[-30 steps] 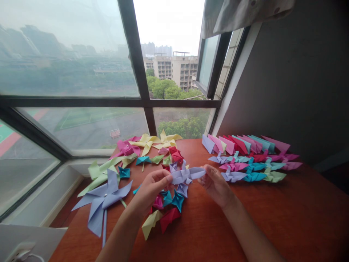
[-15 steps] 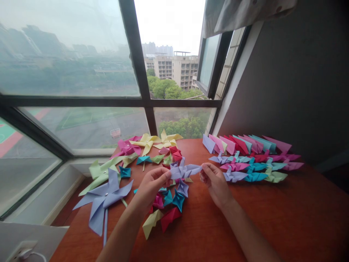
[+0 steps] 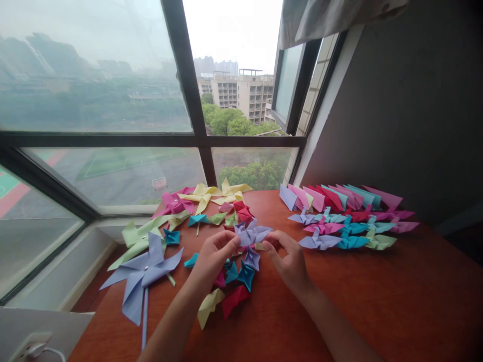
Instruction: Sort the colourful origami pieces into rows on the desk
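A lavender origami crane [image 3: 251, 234] is held up over the table, spread between my two hands. My left hand [image 3: 214, 254] pinches its left end between thumb and fingers. At the other end, the thumb and bent fingers of my right hand [image 3: 290, 262] close on the wing tip. Beneath and behind the crane lie small folded paper pieces, among them a blue star-shaped piece [image 3: 246, 275], a red piece [image 3: 235, 300] and a pale yellow one [image 3: 210, 305]. The crane partly covers some of them.
Rows of folded paper cranes [image 3: 352, 242] and paper planes [image 3: 334, 197] line the table's right side. Paper pinwheels lie at the left, a lavender one [image 3: 146, 271] closest. The brown table [image 3: 377, 301] meets a window [image 3: 204, 141] at the back.
My right hand has moved left, closer to my left hand. The crane's right wing tip has come in with it, and the crane looks more bunched up.
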Demonstrator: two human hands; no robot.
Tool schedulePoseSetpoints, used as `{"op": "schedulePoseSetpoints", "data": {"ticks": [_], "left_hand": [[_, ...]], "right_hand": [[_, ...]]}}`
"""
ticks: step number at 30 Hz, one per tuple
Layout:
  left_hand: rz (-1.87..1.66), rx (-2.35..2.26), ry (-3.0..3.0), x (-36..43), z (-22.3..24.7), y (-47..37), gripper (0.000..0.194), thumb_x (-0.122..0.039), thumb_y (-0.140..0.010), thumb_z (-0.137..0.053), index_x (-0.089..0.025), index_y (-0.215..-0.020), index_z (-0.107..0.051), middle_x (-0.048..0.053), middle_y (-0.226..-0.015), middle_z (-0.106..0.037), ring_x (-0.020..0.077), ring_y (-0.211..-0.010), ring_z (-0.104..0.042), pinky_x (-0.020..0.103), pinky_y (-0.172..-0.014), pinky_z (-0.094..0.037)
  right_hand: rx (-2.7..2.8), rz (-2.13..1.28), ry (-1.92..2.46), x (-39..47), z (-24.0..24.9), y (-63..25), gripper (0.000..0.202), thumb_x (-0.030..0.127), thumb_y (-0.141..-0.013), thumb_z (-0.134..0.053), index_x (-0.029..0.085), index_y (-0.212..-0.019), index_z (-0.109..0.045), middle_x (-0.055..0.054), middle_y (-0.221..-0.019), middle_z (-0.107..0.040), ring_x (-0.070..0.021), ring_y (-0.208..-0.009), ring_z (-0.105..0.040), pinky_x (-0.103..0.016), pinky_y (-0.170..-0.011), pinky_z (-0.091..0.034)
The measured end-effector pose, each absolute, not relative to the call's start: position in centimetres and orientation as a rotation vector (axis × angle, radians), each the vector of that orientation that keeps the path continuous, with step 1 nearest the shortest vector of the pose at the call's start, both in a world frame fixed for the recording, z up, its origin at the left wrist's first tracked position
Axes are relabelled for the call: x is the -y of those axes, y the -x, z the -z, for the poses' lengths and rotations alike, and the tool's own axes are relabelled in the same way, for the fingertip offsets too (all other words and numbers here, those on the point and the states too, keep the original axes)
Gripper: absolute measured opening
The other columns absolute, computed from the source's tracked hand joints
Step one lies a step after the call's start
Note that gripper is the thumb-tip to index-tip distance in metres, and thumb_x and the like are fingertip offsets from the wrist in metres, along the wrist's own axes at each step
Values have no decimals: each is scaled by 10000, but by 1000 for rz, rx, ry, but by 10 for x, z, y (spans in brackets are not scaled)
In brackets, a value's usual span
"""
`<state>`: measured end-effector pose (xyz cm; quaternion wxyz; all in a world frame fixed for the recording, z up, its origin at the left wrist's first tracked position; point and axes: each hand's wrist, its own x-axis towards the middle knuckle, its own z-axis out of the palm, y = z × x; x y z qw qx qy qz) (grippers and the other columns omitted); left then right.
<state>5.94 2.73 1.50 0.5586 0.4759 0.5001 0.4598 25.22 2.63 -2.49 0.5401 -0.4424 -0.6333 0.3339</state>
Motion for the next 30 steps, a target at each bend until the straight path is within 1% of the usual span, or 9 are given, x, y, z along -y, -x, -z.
{"op": "schedulePoseSetpoints", "data": {"ticks": [6,12,16,24,30], "left_hand": [[-1013,-1114,-1147,-29,-7,-60,360,-489,-732,-767,-142,-759,-678,23,-694,-666,139,-630,-572,224,-587,-453],[-1002,-1084,-1194,-30,7,-58,335,-473,-773,-744,-145,-810,-688,38,-730,-677,152,-640,-599,239,-591,-488],[-997,-1072,-1223,-30,9,-57,317,-465,-783,-738,-154,-818,-694,35,-744,-691,155,-652,-613,238,-603,-494],[-965,-1091,-1281,-30,10,-55,302,-451,-815,-710,-153,-832,-671,36,-746,-686,152,-653,-607,231,-600,-481],[-932,-1082,-1302,-29,7,-57,318,-469,-836,-679,-153,-821,-649,30,-719,-671,141,-603,-593,237,-577,-465]], "right_hand": [[1510,-698,1113,-29,29,-254,98,292,-856,-656,224,-820,-716,-23,-741,-670,-168,-648,-562,-284,-617,-421],[1556,-682,1116,-30,29,-255,136,324,-870,-639,219,-815,-704,-28,-745,-666,-169,-652,-565,-284,-610,-429],[1529,-712,1097,-30,28,-254,139,323,-851,-662,218,-768,-701,-23,-702,-652,-168,-629,-552,-281,-598,-422],[1485,-694,1152,-31,29,-255,103,293,-846,-660,213,-791,-697,-25,-719,-674,-169,-631,-576,-285,-613,-438],[1487,-538,1195,-34,28,-260,90,282,-853,-644,222,-796,-680,-24,-730,-669,-170,-628,-570,-293,-616,-436]]}}
